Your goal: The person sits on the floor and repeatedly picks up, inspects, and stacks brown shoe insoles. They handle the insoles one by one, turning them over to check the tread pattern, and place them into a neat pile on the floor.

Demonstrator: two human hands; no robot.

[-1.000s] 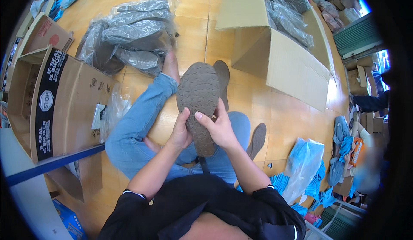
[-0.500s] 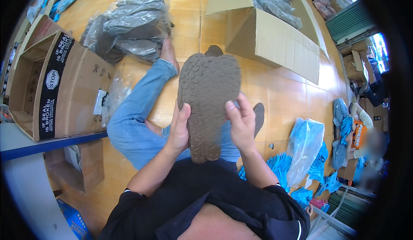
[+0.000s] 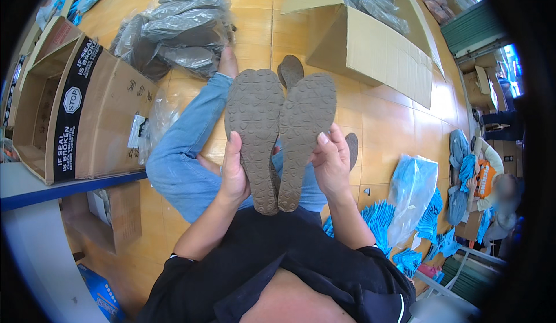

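Two grey-brown shoe soles are held up side by side over my lap, toes away from me, showing a raised pebbled pattern. My left hand (image 3: pixel 234 172) grips the left shoe sole (image 3: pixel 253 114) by its outer edge, thumb on the face. At the outer edge of the right shoe sole (image 3: pixel 308 112), my right hand (image 3: pixel 331 164) is closed, thumb and fingers pinching it. Another brown layer shows behind the left sole near the heel; what it is I cannot tell. Beyond them a loose sole (image 3: pixel 291 70) lies on the floor, and one more (image 3: pixel 353 149) is right of my right hand.
Bagged dark soles (image 3: pixel 185 30) lie at the far left beside my foot. An open cardboard box (image 3: pixel 382 51) with plastic-wrapped items stands far right. Another carton (image 3: pixel 95 114) rests on a blue-edged table at left. Blue packets (image 3: pixel 376 221) and a clear bag (image 3: pixel 412 193) lie right.
The soles, stacked together before with one face decorated with flowers, are now apart side by side, with pebbled faces showing. My right hand has moved slightly right with its sole.
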